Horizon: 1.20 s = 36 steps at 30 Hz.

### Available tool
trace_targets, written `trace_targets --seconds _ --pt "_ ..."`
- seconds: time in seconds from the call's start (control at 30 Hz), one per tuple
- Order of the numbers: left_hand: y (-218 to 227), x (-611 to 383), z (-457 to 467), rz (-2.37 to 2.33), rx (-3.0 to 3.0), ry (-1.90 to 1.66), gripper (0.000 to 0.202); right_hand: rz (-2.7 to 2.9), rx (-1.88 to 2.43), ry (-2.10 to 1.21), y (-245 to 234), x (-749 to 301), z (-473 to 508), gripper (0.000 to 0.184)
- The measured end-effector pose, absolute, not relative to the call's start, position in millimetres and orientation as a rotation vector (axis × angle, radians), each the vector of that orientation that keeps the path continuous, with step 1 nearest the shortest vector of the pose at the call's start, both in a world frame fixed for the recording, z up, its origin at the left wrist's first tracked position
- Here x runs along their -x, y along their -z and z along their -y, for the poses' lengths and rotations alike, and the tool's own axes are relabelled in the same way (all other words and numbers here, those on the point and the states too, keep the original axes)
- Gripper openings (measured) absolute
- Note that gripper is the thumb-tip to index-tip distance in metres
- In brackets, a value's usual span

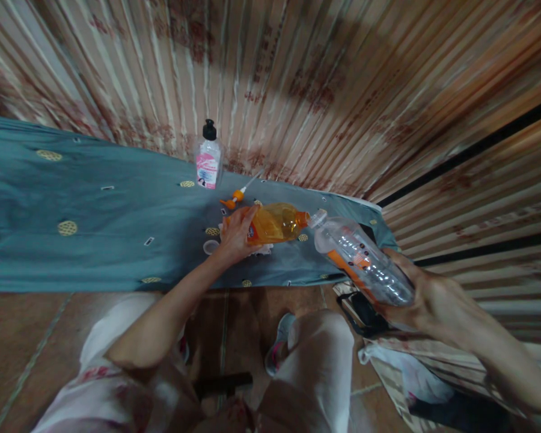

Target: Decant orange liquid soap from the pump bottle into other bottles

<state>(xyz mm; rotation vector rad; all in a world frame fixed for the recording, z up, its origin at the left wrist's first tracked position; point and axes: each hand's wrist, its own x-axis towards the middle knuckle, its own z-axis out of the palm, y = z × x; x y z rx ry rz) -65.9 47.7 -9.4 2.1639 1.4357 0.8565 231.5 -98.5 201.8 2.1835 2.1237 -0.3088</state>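
Readable text: none anywhere in view.
White pump bottle [208,157]: pink label with a blurred dark mark near the bottom; no letter legible.
Orange bottle [277,222]: label patch with a dark smudge of print, mostly hidden under left hand [237,236]; unreadable.
Clear bottle [365,260]: orange label band on the side, gripped by right hand [433,300]; print too blurred to make out.
Teal cloth [94,228]: round gold motifs and small dark-edged patches only; no words, no numbers.

Teal cloth [94,240] under pump bottle [208,159]
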Motion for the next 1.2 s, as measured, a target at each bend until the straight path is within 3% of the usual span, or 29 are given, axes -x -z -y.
trace_targets --seconds 0.37,0.53,1.2 --pt "11 67 -49 -1.422 -2.171 -0.865 0.099 -2.169 -2.162 0.28 -203 -229 98 0.073" --pt "11 66 -49 -1.425 -2.168 -0.865 0.1 -2.148 -2.164 0.328 -204 -228 98 0.064" --pt "13 66 -49 -1.432 -2.169 -0.878 0.1 -2.19 -2.106 0.239 -201 -238 98 0.069"
